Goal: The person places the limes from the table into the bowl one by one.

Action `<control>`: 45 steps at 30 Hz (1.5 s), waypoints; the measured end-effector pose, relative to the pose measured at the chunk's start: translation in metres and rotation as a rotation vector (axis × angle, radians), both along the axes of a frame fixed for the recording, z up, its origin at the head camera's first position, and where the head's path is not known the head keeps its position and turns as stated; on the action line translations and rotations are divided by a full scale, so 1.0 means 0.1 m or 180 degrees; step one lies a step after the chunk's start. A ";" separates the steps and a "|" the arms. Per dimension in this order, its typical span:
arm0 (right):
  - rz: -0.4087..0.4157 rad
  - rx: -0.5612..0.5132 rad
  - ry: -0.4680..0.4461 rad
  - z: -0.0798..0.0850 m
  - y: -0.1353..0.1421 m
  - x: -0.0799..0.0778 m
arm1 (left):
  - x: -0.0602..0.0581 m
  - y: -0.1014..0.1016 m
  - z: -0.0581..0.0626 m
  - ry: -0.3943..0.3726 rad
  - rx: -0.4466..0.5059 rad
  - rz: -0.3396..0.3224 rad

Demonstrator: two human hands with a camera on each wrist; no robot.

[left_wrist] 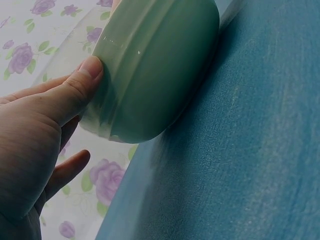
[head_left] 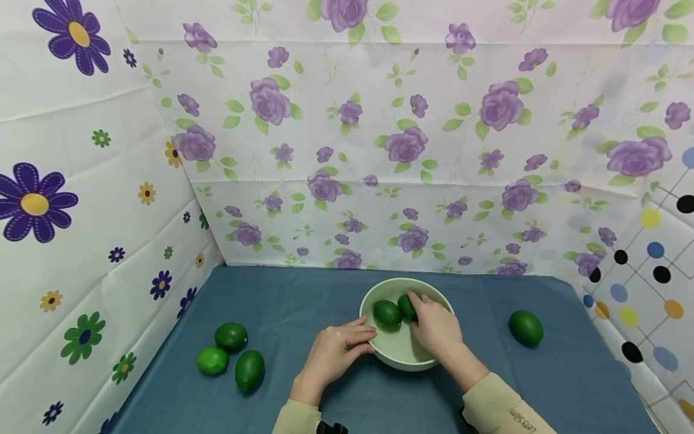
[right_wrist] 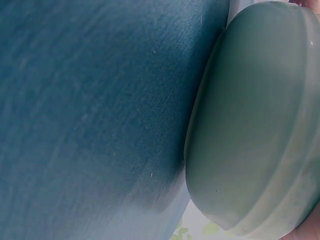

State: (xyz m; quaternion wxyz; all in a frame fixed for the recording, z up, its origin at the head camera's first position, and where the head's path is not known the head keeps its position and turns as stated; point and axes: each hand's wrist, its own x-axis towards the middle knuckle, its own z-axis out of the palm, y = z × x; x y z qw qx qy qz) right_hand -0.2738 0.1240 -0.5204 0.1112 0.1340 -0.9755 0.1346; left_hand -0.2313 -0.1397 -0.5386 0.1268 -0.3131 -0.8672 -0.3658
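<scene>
A pale green bowl [head_left: 403, 358] stands on the blue cloth, with a dark green lime [head_left: 387, 314] lying inside it. My left hand [head_left: 337, 354] holds the bowl's left rim; in the left wrist view its thumb [left_wrist: 91, 67] presses the outer wall. Reaching over the near right side, my right hand [head_left: 438, 325] grips a second lime [head_left: 406, 307] inside the bowl, next to the first. The hand covers part of that lime. From the right wrist, mostly the bowl's outer wall [right_wrist: 250, 120] shows, hiding the fruit.
Left of the bowl lie three limes: a dark one [head_left: 231, 336], a lighter one [head_left: 212, 360] and another dark one [head_left: 250, 371]. A single lime [head_left: 526, 328] lies to the right. Flowered sheets [head_left: 347, 150] hang behind the blue-covered table [head_left: 293, 295] and along its left side.
</scene>
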 end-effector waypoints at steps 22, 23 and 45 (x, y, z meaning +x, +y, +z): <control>-0.0025 -0.0073 -0.0022 0.05 0.03 0.01 | 0.00 0.01 0.01 0.0029 -0.0030 0.0004; -0.0028 -0.0078 -0.0036 0.06 0.04 0.01 | 0.00 0.01 0.01 0.0032 -0.0024 0.0003; -0.0093 -0.0682 -0.0097 0.21 0.18 0.28 | 0.01 0.03 0.02 0.0000 -0.0021 0.0065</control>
